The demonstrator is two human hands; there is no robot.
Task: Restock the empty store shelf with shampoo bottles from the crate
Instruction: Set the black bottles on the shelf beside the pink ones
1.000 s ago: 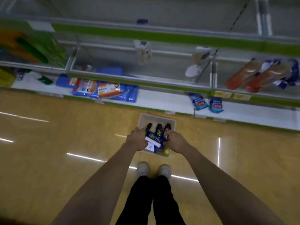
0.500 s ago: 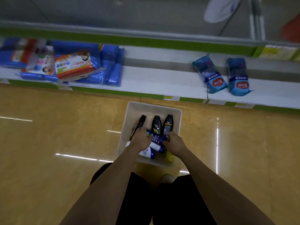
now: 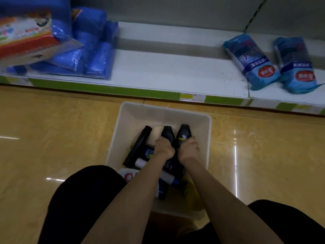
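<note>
— How many bottles stand up in the crate (image 3: 202, 120)?
— Three black ones; more lie jumbled beneath, uncounted.
— And the hands?
— The left hand (image 3: 164, 147) curls round the middle bottle (image 3: 167, 132), the right hand (image 3: 189, 149) round the right bottle (image 3: 183, 132); the left bottle (image 3: 139, 147) leans free.
— Changed?
— Both hands reached farther forward; the shelf (image 3: 175, 71) looms nearer.

White crate (image 3: 205, 131) sits on the floor before the low white shelf (image 3: 175, 71); dark shampoo bottles (image 3: 139, 147) lie jumbled inside, two standing black ones gripped by hands
</note>
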